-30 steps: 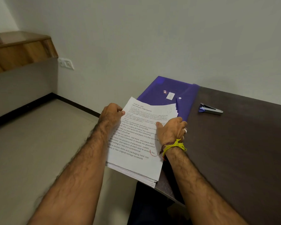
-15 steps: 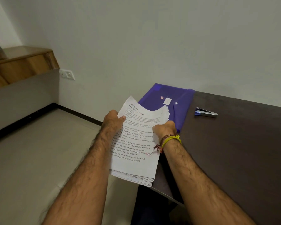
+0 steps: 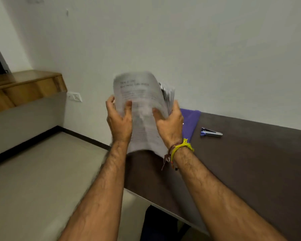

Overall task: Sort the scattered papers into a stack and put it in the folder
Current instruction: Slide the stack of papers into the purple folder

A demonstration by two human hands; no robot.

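Above the table (image 3: pixel 250 162), the stack (image 3: pixel 142 108) stands upright.

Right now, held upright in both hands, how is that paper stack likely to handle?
Probably floppy: the paper stack bows above the left hand and right hand. Sheets likely slip; they fan unevenly at its upper right edge. Seemingly hefty enough that both hands grip it.

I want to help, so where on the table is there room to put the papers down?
The dark table is bare in front of the stapler and out to the right edge. It is also bare just under the raised paper stack, which both hands hold. The back corner is crowded: the purple folder lies there, stapler beside it.
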